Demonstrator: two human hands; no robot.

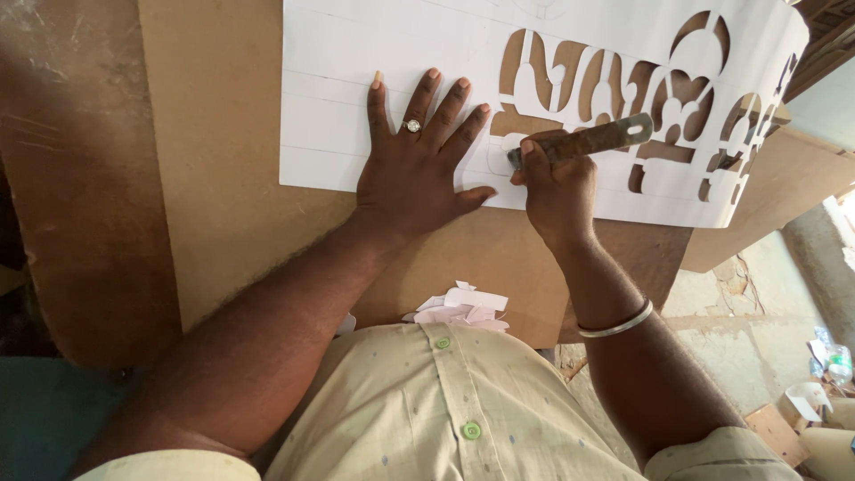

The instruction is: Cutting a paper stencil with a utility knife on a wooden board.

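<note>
Two hands worked: the left hand (417, 178) lay flat, fingers apart, on the white sheet (374, 80); the right hand (557, 183) clamped the metal blade (592, 140). The right half was already cut out, the left half uncut.

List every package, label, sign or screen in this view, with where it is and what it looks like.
No screens, and no label clear enough to tell.
White cut-out sheet: a sign-like stencil on the brown board, under both hands, with shapes cut through its right half.
Plastic bottle: far right edge on the floor, clear with a greenish band, too small to tell more.
Cardboard box pieces: lower right floor, brown and white.
</note>
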